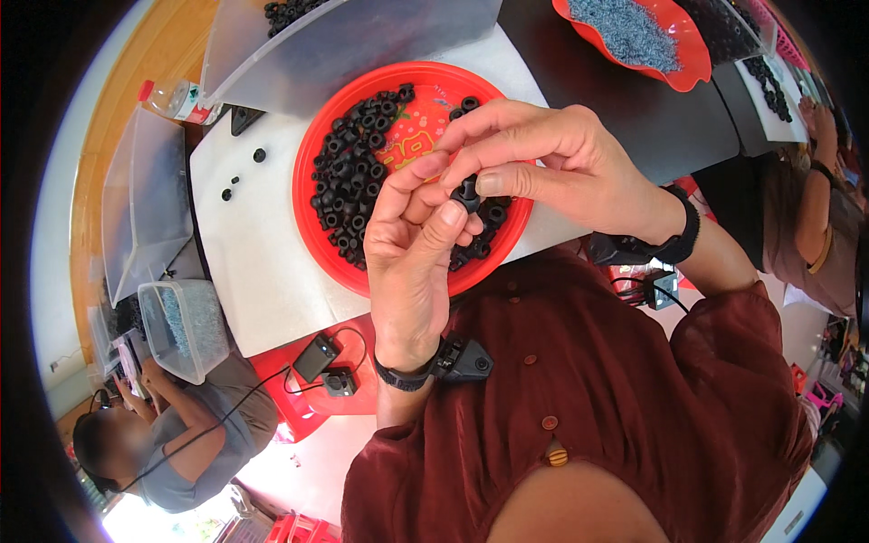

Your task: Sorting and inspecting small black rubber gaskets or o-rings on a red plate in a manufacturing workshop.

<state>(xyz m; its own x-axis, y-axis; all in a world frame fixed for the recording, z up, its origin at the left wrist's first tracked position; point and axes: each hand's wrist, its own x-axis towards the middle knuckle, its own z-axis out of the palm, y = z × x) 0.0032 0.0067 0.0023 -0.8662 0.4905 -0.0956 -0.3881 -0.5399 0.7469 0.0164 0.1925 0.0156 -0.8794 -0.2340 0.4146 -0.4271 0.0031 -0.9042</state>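
Closely, our left hand point(407, 258) and right hand point(570, 163) meet above tray point(433, 110), right arched in sideways, both hands' fingers pinching black part point(465, 192).

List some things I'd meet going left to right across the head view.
Plastic bottle, loose black pieces on the white surface, left hand, right hand, cluster of black pieces at far right.

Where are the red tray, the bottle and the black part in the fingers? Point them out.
Red tray point(421, 118), head view: its bare floor.
Bottle point(167, 96), head view: its clear side.
Black part point(465, 192), head view: its visible middle.
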